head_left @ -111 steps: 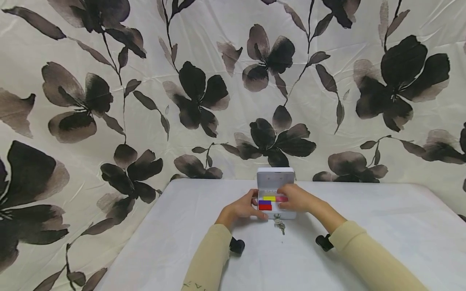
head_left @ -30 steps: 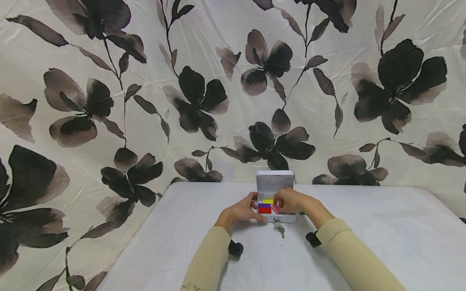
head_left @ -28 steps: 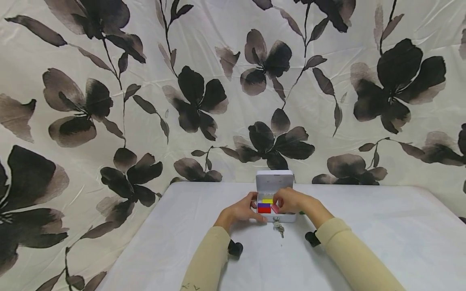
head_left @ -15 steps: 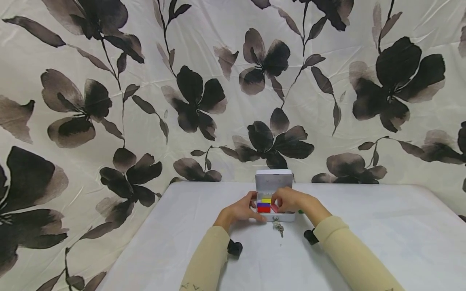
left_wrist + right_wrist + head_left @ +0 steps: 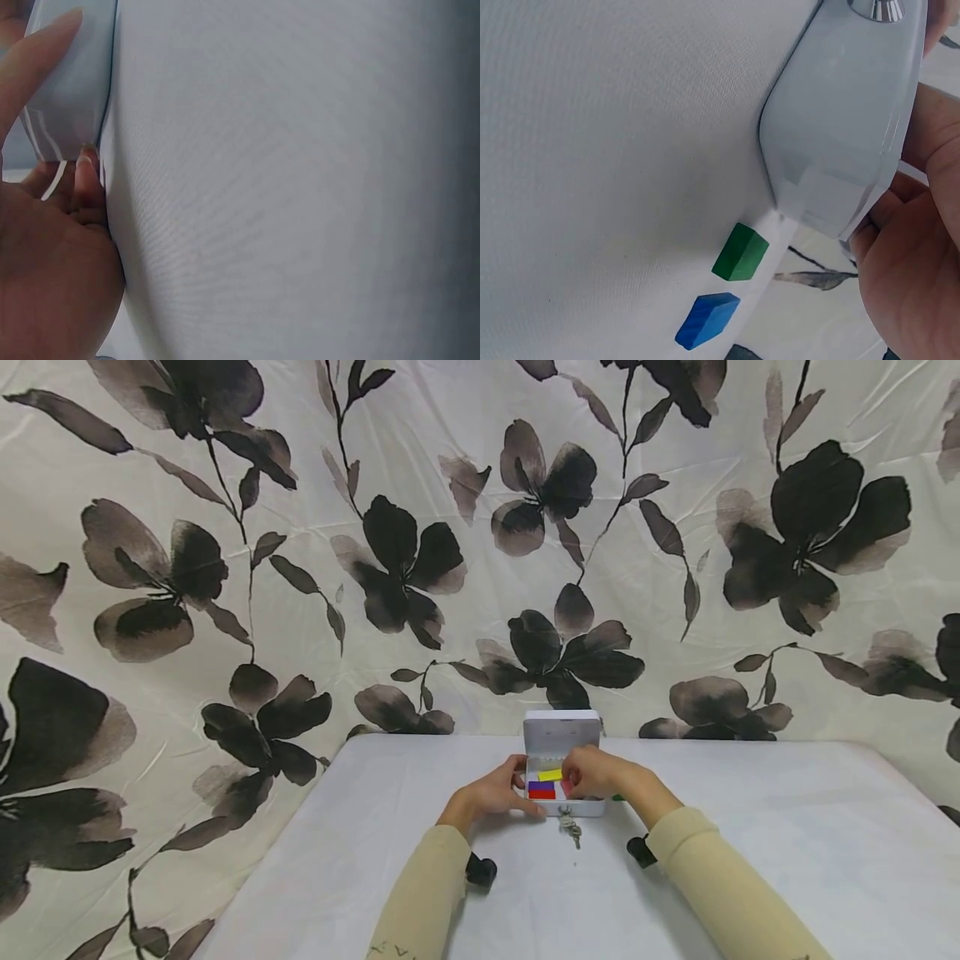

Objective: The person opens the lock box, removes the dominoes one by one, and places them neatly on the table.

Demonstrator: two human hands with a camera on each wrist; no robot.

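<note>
A small white lockbox (image 5: pixel 592 807) stands with its lid raised, its lock at the front. My left hand (image 5: pixel 491 792) grips the box's left end, thumb along the front wall and fingers round the side. Inside lie a red block (image 5: pixel 542 794), a purple block (image 5: pixel 541 785) behind it and a yellow block (image 5: pixel 551 775) farther back, slightly askew. My right hand (image 5: pixel 596 770) reaches into the box and pinches a pink block (image 5: pixel 567 787), which is tilted and partly covered by the fingers. In the right wrist view the box wall hides those fingertips.
Keys (image 5: pixel 573 832) hang from the lock onto the white table (image 5: pixel 750 860). A green block (image 5: pixel 740 253) and a blue block (image 5: pixel 706 320) lie on the table by the box's right end. Behind the table hangs a flower-print cloth (image 5: pixel 435 568).
The pink block has come forward from beside the yellow one and tilted. The yellow block has turned slightly in the last half second. My left hand stays on the box.
</note>
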